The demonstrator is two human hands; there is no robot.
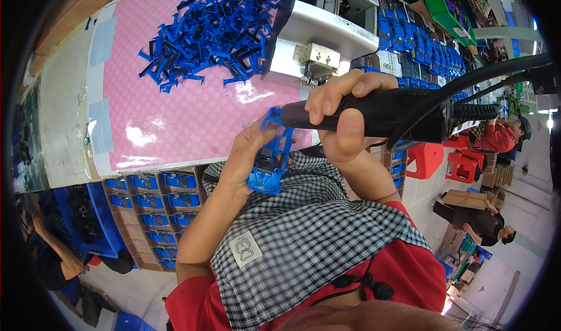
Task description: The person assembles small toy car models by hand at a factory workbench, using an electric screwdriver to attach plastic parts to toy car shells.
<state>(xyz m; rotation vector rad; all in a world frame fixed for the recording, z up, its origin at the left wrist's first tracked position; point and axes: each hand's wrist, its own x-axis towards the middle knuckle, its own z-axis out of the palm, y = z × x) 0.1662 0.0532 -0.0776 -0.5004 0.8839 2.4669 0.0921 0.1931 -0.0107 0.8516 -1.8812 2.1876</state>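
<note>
My left hand [236, 161] grips a blue plastic toy-car body [266, 181] over my lap, close to the table's front edge. A black corded electric screwdriver [397, 113] lies nearly level in my right hand [345, 135], fingers and thumb wrapped around its barrel. Its tapered nose points left and meets the upper end of the blue body; the tip itself is hidden. Beyond my hands, a heap of small blue clip-like parts [213, 36] covers the far side of the pink table mat [146, 120].
A silver machine [324, 30] stands just past my right hand. Rows of blue car bodies [418, 44] lie to its right. Below the table edge, a brown divided tray [131, 220] holds more. The thick black cable [497, 71] arcs rightward. Red stools [425, 160] and other people are farther off.
</note>
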